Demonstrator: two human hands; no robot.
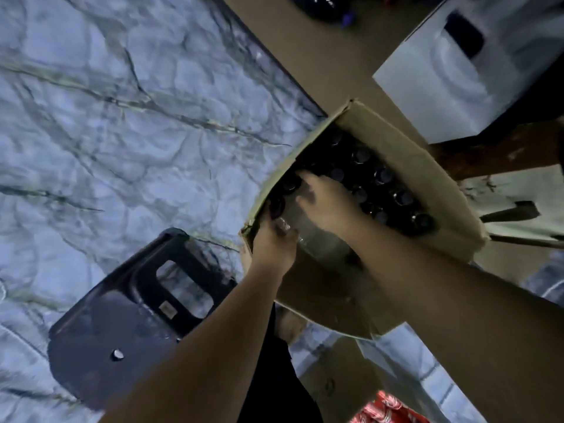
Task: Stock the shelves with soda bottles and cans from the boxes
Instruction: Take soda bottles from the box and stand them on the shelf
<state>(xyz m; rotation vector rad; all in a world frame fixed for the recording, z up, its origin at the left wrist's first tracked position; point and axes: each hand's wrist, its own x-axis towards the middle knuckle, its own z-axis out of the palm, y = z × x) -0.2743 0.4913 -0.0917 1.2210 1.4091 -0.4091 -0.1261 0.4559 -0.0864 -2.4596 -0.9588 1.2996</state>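
extending the right forearm point(457, 315) across the lower right of the view, nearest the lens, with the left forearm point(198, 346) rising from the bottom edge beside it. reaching into an open cardboard box point(427, 166) with both hands.

gripping the near left corner of the box rim with the left hand point(274, 242), fingers curling over the edge and into the box, thumb lying on the clear film point(317, 230) just inside. laying the right hand point(323, 199) flat over the same film, fingers spreading wide and relaxed, fingertips touching the nearest caps, pinching nothing.

holding the soda bottles point(381, 178) inside the box: dark bodies, dark caps, standing upright in close rows and filling the far half. labels too dark to read.

resting the box on a pale, veined marble-pattern floor point(106, 132), partly over flat cardboard point(320, 62) running toward the top edge. standing near the left forearm and apart from the box: a black plastic stool point(100, 346), blurred. sitting beyond the box at upper right: a white box point(442, 87) with a dark handle slot. showing at the bottom edge: red patterned cloth point(387, 407).
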